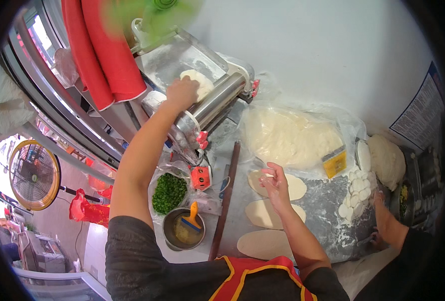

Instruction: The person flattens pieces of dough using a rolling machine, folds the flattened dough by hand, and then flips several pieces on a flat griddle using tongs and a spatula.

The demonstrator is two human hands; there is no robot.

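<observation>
My left hand (183, 91) presses on a piece of dough (201, 84) lying on the metal feed tray of a dough sheeter, just behind its steel roller (222, 98). Above the worktop, my right hand (274, 184) is raised with fingers apart and nothing in it. Beneath and beside it lie flat oval dough sheets (264, 243) in a column. A large mass of dough (290, 135) sits under clear plastic behind them, with a yellow-and-grey scraper or brush-like block (335, 162) at its front right corner.
A pot (183, 229) holds an orange-handled brush (193, 215); chopped green onions (170, 192) fill a bag behind it. A brown wooden strip (226, 203) edges the worktop. At right, a co-worker's hands (379, 203) are near small dough rounds (359, 190) and a dough lump (386, 160).
</observation>
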